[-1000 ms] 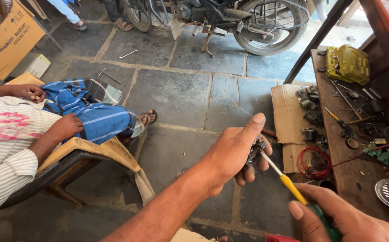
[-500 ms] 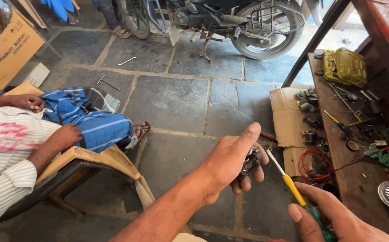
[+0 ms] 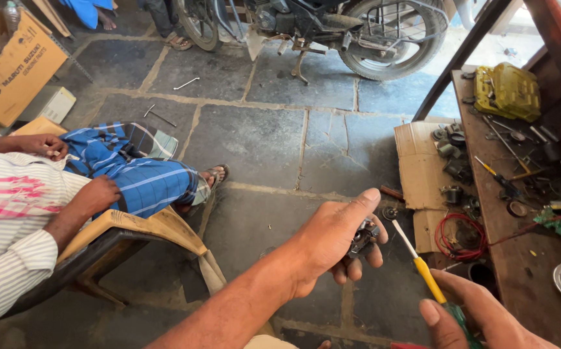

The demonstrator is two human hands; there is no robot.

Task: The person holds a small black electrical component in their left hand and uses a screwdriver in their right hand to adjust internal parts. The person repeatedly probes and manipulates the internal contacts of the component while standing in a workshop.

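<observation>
Left hand: the left hand [image 3: 332, 242] is curled tight around a small dark metal part [image 3: 363, 236], thumb stretched up along its top, fingers wrapped beneath.
Metal part: sits in that fist near the middle of the view, mostly hidden by the fingers.
Right hand: the right hand [image 3: 481, 313], at 5 o'clock from the part, grips the green handle of a screwdriver [image 3: 423, 265].
Screwdriver: yellow collar, pale shaft slanting up toward 11 o'clock, its tip just beside the part; whether they touch I cannot tell.
Counter: a wooden counter [image 3: 513, 265] at 3 o'clock carries a coil of red wire [image 3: 461, 236], loose tools and a yellow case [image 3: 507, 90].
Floor: stone slabs [image 3: 254, 136] below, cardboard [image 3: 419, 171] against the counter.
Seated person: at 9 o'clock, a striped sleeve [image 3: 9, 258] and a blue checked cloth [image 3: 138, 178] on a tan chair [image 3: 132, 232].
Motorbike: a motorbike [image 3: 332, 26] stands at 12 o'clock.
</observation>
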